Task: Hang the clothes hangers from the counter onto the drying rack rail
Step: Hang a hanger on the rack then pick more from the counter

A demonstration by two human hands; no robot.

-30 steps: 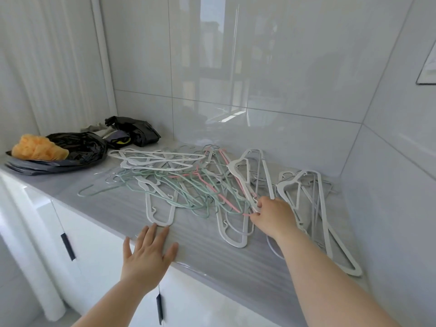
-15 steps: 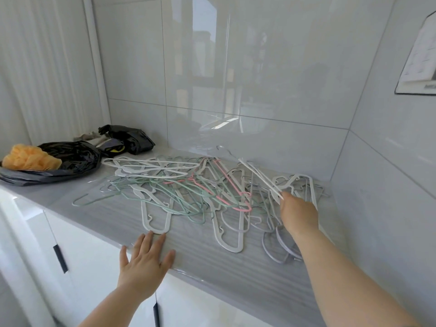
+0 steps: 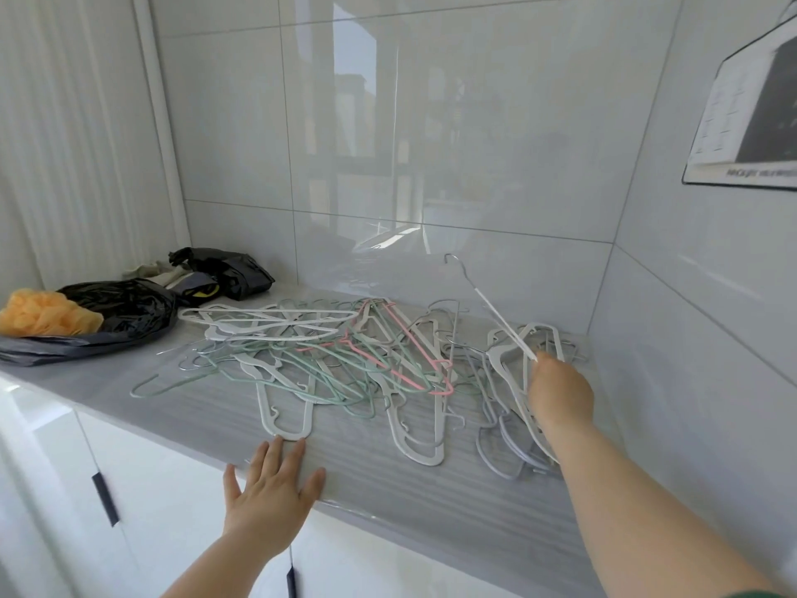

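At the counter's right end, your right hand [image 3: 560, 392] pinches a white plastic hanger [image 3: 502, 321], apparently one; its long axis rises up-left, metal hook [image 3: 453, 258] highest. Your left hand [image 3: 271, 496] lies spread flat on the grey counter [image 3: 388, 502] edge. No rail in view.

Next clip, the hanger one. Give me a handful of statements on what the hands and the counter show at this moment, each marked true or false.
1. The right hand grips a white hanger tilted up off the pile, metal hook pointing toward the wall. True.
2. The left hand holds a green hanger. False: it lies flat and open on the counter edge, holding nothing.
3. A pink hanger lies among the pile of hangers. True.
4. The drying rack rail is in view above the counter. False: only tiled wall shows there.
5. The orange item rests on a black plastic bag at the counter's left end. True.
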